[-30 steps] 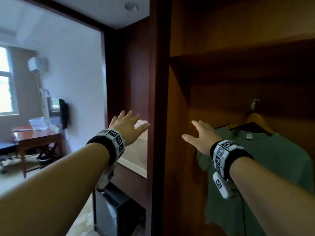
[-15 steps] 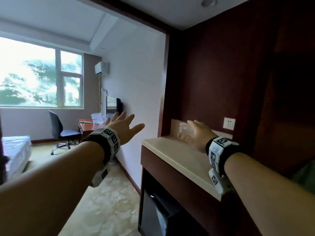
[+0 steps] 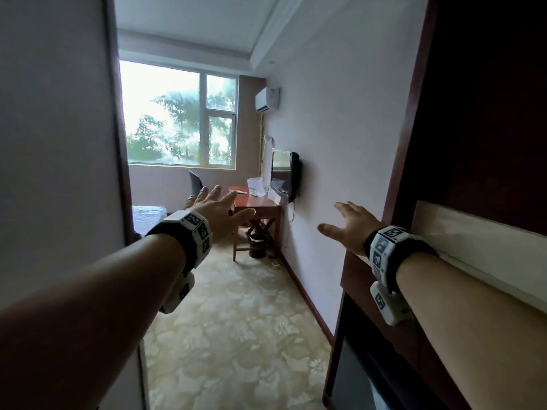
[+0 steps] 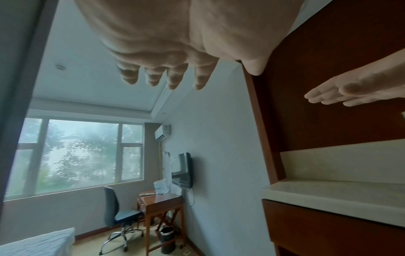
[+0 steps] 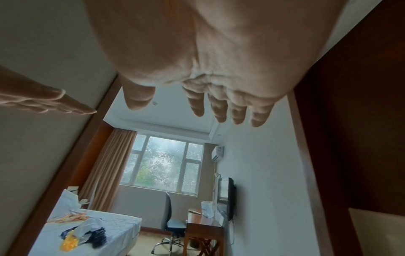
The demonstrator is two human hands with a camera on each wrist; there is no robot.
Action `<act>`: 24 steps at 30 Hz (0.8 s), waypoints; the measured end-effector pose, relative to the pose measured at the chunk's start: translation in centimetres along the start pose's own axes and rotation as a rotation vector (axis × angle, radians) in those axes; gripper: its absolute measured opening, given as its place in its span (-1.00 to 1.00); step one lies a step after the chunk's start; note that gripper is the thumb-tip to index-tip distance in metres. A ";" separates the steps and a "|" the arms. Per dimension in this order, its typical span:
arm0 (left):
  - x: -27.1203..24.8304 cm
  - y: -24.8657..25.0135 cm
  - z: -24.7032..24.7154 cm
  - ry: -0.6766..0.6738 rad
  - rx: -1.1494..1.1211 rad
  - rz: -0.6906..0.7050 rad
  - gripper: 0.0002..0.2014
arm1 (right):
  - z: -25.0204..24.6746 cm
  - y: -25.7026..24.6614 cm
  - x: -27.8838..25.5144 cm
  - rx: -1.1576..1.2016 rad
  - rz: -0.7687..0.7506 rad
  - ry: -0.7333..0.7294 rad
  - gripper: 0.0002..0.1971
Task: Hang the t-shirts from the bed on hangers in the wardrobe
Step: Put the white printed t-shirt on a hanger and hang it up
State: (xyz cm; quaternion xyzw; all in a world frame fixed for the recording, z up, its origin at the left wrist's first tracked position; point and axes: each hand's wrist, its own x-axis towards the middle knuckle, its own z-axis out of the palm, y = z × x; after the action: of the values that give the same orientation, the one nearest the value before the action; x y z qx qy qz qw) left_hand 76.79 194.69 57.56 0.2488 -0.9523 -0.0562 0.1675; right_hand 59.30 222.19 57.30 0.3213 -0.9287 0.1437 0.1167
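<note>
Both your hands are held out in front of you, fingers spread wide and carrying nothing — your left hand toward the room's middle, your right hand just beside a pale stone-topped counter set in dark red wood panelling. Underfoot lies a cream carpet with a soft floral pattern. Farther in, the bed shows wrinkled white sheets. On it sits a loose heap of clothes — dark, white and yellow fabric, likely the t-shirts left to hang — with pale wooden hangers beside it. The wardrobe is out of view, so what is already hung cannot be told. Beyond stand a glossy wooden desk, a grey swivel chair and a wide window.
</note>
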 end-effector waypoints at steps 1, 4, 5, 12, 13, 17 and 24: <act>1.1 -1.4 0.5 -0.006 0.020 -0.030 -0.08 | 1.2 -0.7 2.0 0.009 -0.023 -0.002 -0.08; 4.1 -3.8 1.4 -0.015 0.062 -0.095 -0.11 | 3.7 -1.9 7.4 0.031 -0.080 -0.003 -0.10; 5.6 -4.4 1.6 -0.010 0.072 -0.113 -0.12 | 4.6 -2.2 9.6 0.043 -0.097 -0.004 -0.09; 19.7 -7.1 3.0 0.034 0.199 -0.161 -0.04 | 9.8 -2.8 27.1 0.130 -0.189 -0.025 0.11; 21.7 -7.2 2.9 0.032 0.214 -0.167 -0.01 | 10.3 -2.8 29.7 0.125 -0.207 -0.038 0.04; 28.5 -8.7 3.9 0.095 0.165 -0.233 -0.01 | 12.8 -4.0 39.2 0.103 -0.252 -0.052 0.00; 36.9 -14.6 8.1 0.026 0.161 -0.346 0.04 | 21.1 -9.5 51.7 0.126 -0.327 -0.176 0.10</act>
State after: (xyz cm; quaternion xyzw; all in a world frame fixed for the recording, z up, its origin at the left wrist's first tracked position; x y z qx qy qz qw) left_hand 50.33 164.00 57.90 0.4220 -0.8946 -0.0044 0.1469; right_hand 23.09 178.69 55.45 0.4857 -0.8601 0.1519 0.0367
